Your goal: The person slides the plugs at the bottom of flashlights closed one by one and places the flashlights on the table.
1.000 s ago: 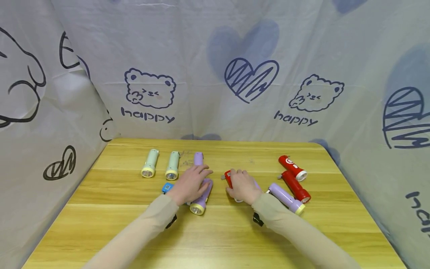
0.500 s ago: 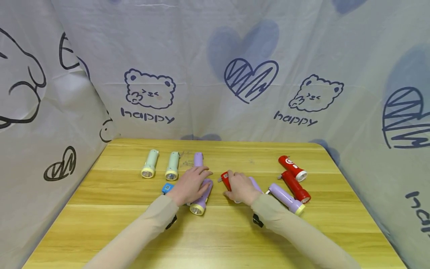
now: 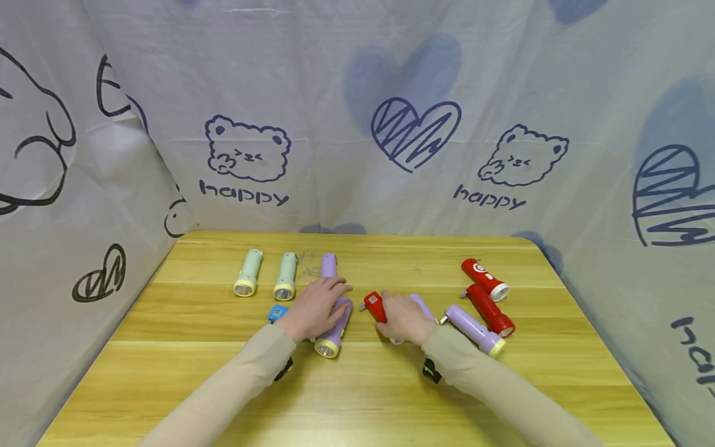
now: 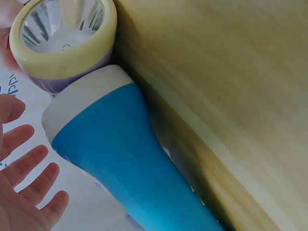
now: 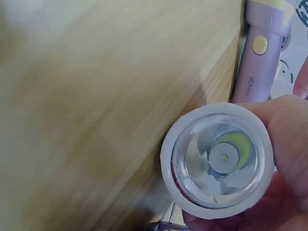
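Observation:
My left hand (image 3: 315, 307) lies over a blue flashlight (image 3: 277, 312) and a purple flashlight (image 3: 338, 326) with a pale yellow head, its fingers spread and fairly straight. In the left wrist view the blue flashlight's light collar leans against the purple one's yellow rim (image 4: 62, 62), and several spread fingers show at lower left. My right hand (image 3: 406, 316) grips a red flashlight (image 3: 375, 304), whose back end points left. The right wrist view shows its white rim and lens (image 5: 224, 159) with the hand curled round it. Part of another purple flashlight (image 3: 421, 304) shows behind that hand.
Two mint green flashlights (image 3: 248, 273) stand side by side at the left, next to a purple flashlight (image 3: 329, 265). Rightward are a purple one (image 3: 472, 326) and two red ones (image 3: 488, 308). A printed white cloth (image 3: 335, 124) rises behind the wooden table (image 3: 357, 397).
The red flashlight in my right hand has shifted a little left and then nearer, and more of the purple flashlight behind that hand shows. My left hand stays in place.

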The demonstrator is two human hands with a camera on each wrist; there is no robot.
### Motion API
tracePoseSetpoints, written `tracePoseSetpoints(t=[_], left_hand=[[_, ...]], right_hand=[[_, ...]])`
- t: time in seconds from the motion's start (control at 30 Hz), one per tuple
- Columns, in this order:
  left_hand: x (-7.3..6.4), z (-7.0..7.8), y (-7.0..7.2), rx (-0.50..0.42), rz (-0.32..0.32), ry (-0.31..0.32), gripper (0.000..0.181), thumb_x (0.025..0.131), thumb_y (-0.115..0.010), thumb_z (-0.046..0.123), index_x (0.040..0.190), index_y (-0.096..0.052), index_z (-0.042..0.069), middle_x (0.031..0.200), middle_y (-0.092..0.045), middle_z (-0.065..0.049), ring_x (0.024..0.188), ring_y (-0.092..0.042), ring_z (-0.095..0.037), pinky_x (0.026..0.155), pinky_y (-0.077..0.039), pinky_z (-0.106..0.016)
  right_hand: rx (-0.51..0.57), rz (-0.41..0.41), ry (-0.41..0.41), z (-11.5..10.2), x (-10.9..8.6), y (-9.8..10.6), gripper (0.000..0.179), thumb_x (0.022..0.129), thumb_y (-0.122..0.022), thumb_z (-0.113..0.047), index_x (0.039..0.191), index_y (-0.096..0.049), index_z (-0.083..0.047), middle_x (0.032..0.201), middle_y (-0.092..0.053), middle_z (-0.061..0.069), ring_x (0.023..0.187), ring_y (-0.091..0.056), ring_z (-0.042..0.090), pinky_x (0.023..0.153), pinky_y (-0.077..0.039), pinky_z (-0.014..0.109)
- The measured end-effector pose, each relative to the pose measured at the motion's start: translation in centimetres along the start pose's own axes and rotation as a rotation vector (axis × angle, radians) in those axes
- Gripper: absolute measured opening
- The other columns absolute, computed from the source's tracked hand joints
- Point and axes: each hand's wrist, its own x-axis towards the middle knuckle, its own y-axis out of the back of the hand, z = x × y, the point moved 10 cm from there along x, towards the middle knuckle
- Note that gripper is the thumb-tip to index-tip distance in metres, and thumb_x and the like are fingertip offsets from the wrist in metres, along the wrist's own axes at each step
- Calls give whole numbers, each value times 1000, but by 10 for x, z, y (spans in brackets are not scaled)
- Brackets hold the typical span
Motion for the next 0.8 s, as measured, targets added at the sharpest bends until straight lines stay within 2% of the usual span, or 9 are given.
tracePoseSetpoints(t=[0.17, 0.33, 0.53, 0.7, 0.8], left_hand=[[1, -4, 2, -39, 4, 26, 40, 101, -61, 24, 136, -60, 5, 142, -58, -18, 131, -56, -36, 111, -46, -55], [2, -6, 3, -69, -8, 39, 40, 102, -60, 25, 137, -60, 7, 142, -58, -17, 131, -56, -36, 110, -46, -55], [2, -8, 8, -143, -15, 74, 39, 102, -60, 24, 137, -59, 7, 140, -59, -13, 129, -58, -33, 109, -48, -51], [3, -11, 11, -199, -15, 116, 39, 102, -59, 24, 137, -59, 6, 140, -60, -13, 126, -60, -32, 107, -50, -49], [4, -16, 11, -259, -30, 173, 39, 103, -57, 25, 138, -58, 7, 142, -59, -13, 125, -61, -32, 106, -51, -48]], right_hand=[[-16, 24, -1, 3, -5, 6, 38, 85, -78, -31, 104, -59, -6, 72, -60, 0, 60, -56, 14, 53, -42, 27], [95, 18, -25, 11, -11, 9, 28, 85, -77, -27, 96, -62, -7, 73, -61, 0, 63, -56, 14, 58, -42, 26], [230, 21, -16, 16, -14, 12, 27, 85, -76, -21, 103, -66, -4, 78, -64, 2, 66, -56, 15, 59, -45, 25], [247, 46, 48, 15, -16, 16, 34, 88, -74, -24, 114, -68, -3, 87, -67, 3, 71, -56, 13, 63, -45, 25], [260, 54, 73, 14, -17, 19, 40, 91, -72, -28, 121, -67, -3, 96, -70, 5, 76, -57, 12, 68, -47, 27]])
